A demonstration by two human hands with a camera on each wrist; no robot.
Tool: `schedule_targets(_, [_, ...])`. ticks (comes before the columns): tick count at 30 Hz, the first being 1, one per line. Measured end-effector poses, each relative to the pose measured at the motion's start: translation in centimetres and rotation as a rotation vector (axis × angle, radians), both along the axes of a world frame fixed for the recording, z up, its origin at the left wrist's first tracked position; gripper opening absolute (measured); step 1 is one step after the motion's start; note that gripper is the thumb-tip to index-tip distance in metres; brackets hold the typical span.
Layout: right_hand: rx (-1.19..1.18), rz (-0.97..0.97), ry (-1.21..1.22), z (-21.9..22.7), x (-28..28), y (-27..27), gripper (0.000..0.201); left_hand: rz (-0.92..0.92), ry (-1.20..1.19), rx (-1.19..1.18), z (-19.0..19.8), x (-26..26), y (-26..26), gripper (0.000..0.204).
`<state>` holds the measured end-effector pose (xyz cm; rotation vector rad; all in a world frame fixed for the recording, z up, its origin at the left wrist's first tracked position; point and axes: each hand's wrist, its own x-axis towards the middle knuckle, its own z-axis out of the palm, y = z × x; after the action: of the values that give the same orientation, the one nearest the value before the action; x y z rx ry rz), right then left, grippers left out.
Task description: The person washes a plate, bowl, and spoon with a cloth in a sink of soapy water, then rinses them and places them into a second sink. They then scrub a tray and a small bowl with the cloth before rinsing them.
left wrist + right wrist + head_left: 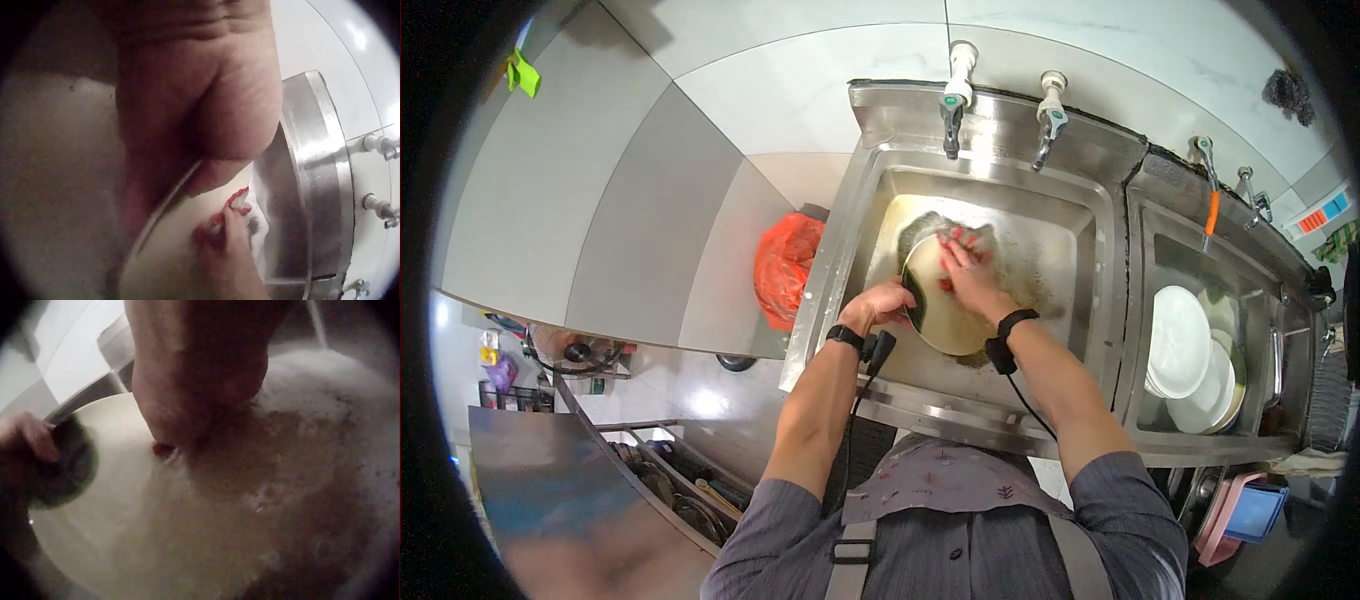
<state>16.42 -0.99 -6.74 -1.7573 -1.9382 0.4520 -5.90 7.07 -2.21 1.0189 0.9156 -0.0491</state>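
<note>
1. Closest to the camera, a patterned apron (950,478) shows just below the left basin's (1060,235) near edge.
2. The person's left hand (885,302) clamps the rim of a cream plate (942,322) between thumb and fingers.
3. The right hand (972,275) grips a red-and-white scrubber (946,285) against the plate's face.
4. The plate lies in the left basin, nearer its left edge; open steel floor extends towards the right edge.
5. Two taps (952,122) jut over the far edge.
6. White plates (1179,345) crowd the right basin (1175,250); a red bag (785,270) sits beyond the left basin's left edge.
</note>
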Motion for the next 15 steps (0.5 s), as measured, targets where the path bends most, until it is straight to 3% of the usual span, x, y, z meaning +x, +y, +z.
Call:
schedule_targets(2, [-0.112,-0.084,-0.434,-0.7,2.2,-1.0,0.062,0.140,-0.016,0.029,2.0,-0.1,-1.1,0.047])
schedule_targets(5, [-0.303,-0.219,-0.240,-1.0,3.5,-2.8,0.062,0.214,-0.105,0.066,1.1,0.1,-1.2,0.048])
schedule_targets(8, [-0.483,-0.248,-0.419,-3.0,2.0,-3.1,0.058,0.335,-0.139,0.016,1.5,1.4,-1.7,0.045])
schedule_targets(9, [-0.641,-0.081,-0.489,0.6,1.0,-3.2,0.049,0.327,-0.141,0.016,1.3,1.8,-1.7,0.045])
schedule_targets(10, [-0.641,-0.091,-0.488,2.5,0.1,-3.1,0.049,0.322,-0.176,0.022,0.9,2.1,-1.7,0.043])
schedule_targets(12, [-0.786,0.222,-0.448,4.8,-1.5,-2.7,0.029,0.304,-0.214,0.029,0.3,2.9,-1.6,0.042])
schedule_targets(15, [-0.632,0.136,-0.270,5.3,-4.0,-2.1,0.041,0.337,-0.164,0.031,-0.8,3.7,-1.3,0.037])
